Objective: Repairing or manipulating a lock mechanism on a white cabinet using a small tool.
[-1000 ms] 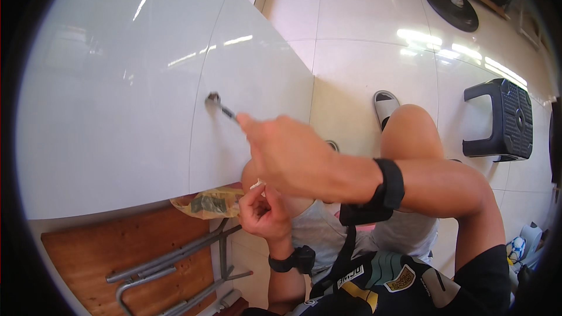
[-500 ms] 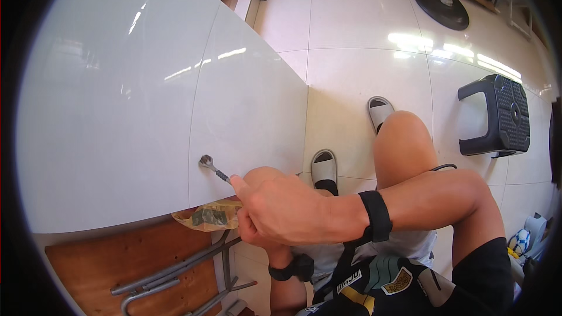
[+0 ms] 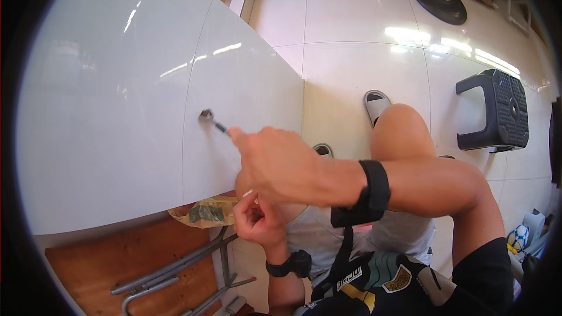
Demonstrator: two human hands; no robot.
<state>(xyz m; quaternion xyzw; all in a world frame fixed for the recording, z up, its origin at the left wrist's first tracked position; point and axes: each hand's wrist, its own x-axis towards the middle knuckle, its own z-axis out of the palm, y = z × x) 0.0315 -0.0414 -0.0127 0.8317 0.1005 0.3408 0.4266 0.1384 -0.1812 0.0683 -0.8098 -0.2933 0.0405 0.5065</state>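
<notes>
My right hand (image 3: 281,158) is closed around a slim metal tool (image 3: 218,125) with a dark ribbed shaft and a broad, bright head. Its head is over the white table (image 3: 140,158) near a seam; whether it touches is unclear. Below the right hand, my left hand (image 3: 262,222) has its fingers curled in a pinch, with a small white bit at the fingertips, too small to name. Beside the left hand, a yellowish see-through plastic bag (image 3: 205,213) shows at the table's near edge.
A brown wooden panel (image 3: 129,266) with grey metal legs (image 3: 170,272) leans at the lower left. On the tiled floor at right stands a black plastic stool (image 3: 497,111). A round black base (image 3: 439,1) is farther back. My knees are by the table's corner.
My right hand and the metal tool have moved away from me, toward the far side of the table. My left hand, mostly hidden before, now shows below with a white bit.
</notes>
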